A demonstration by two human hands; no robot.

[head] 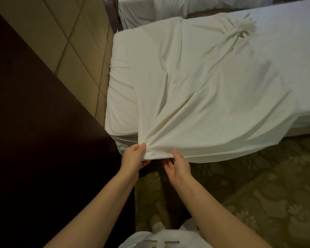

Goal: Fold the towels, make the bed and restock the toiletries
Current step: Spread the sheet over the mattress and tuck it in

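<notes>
At six o'clock in my head-camera feed, just below centre, both bare hands meet on the near hem of the loose white sheet (200, 97). The left hand (132, 157) grips a bunched corner of it, thumb on top and fingers curled under, and creases fan out from that fist toward one o'clock. The right hand (179, 168) sits just beside it at the five o'clock side, with its thumb lying on the hem and its fingers curled beneath; as far as I can see it pinches the cloth lightly. The sheet lies spread across the bed (120, 77), which fills the view from centre out to three o'clock. Its far end is gathered into a twisted knot near one o'clock, and its near edge hangs off the mattress above the patterned carpet (258, 185) at four o'clock. A strip of covered mattress shows bare along the ten o'clock side. At nine o'clock a dark wooden panel (34, 131) stands close against the bed's corner, with a tan padded wall (64, 38) beyond it at eleven. A second bed (150, 9) in white shows at twelve. A white plastic bag (143, 240) lies at the bottom edge, between my two forearms.
</notes>
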